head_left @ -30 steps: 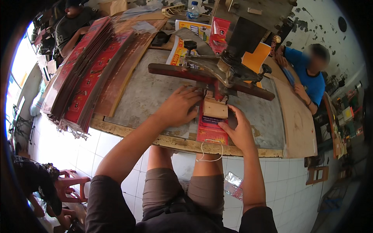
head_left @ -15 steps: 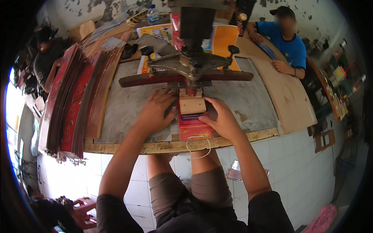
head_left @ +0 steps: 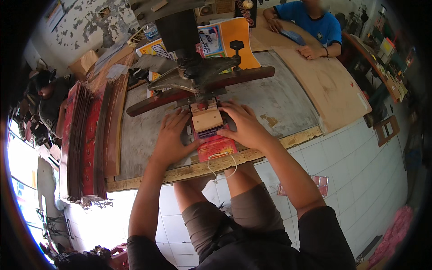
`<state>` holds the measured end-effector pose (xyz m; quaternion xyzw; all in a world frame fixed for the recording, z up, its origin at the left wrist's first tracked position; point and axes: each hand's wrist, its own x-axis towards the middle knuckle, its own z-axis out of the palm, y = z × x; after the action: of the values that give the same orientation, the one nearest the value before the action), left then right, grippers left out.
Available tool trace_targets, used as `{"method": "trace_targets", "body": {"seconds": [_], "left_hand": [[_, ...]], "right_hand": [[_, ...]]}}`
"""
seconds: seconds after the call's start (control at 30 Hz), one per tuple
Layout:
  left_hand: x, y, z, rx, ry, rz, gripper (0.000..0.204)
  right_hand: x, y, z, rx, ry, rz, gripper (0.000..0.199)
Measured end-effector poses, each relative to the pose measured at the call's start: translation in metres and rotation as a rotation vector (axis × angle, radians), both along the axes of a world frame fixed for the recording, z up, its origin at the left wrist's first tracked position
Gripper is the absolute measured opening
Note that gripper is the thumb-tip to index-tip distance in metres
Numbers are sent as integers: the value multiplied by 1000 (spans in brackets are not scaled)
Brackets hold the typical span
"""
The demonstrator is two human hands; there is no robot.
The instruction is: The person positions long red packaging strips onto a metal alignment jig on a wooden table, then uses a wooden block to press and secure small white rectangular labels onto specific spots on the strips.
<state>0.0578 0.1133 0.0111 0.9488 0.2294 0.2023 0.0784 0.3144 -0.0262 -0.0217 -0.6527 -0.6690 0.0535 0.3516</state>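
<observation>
A pale wooden block (head_left: pixel 207 119) sits under the middle of a dark metal press (head_left: pixel 195 74). Beneath and in front of it lies a red flat printed package (head_left: pixel 218 151) with a dark blue printed band. A white cord loop (head_left: pixel 227 167) hangs from its near end over the table edge. My left hand (head_left: pixel 172 140) rests to the left, fingers spread, its thumb reaching the package's left edge. On the other side, my right hand (head_left: pixel 246 127) has its fingers stretched along the block and its thumb touching the blue band. Neither hand is wrapped round anything.
Tall stacks of red and brown boards (head_left: pixel 90 139) stand at the left. A large brown board (head_left: pixel 321 90) covers the right side. Across the table sits a person in a blue shirt (head_left: pixel 310 22); another person (head_left: pixel 49 96) is at the far left. Printed sheets (head_left: pixel 234 42) lie behind the press.
The whole view has turned and shifted. My left hand has come nearer along the package, its thumb now at the package's edge. My right hand stays beside the block.
</observation>
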Motion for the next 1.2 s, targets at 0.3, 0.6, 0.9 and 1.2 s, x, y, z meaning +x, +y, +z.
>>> {"method": "trace_targets", "body": {"seconds": [0.3, 0.6, 0.9, 1.2], "left_hand": [[0, 0, 2, 15, 33, 3, 90], [0, -2, 3, 51, 36, 6, 91], [1, 2, 0, 58, 41, 0, 92], [1, 3, 0, 87, 52, -4, 89]], "right_hand": [[7, 3, 7, -30, -11, 35, 69], [11, 2, 11, -47, -66, 62, 71], [15, 4, 7, -53, -127, 55, 83], [17, 6, 4, 8, -150, 63, 85]]}}
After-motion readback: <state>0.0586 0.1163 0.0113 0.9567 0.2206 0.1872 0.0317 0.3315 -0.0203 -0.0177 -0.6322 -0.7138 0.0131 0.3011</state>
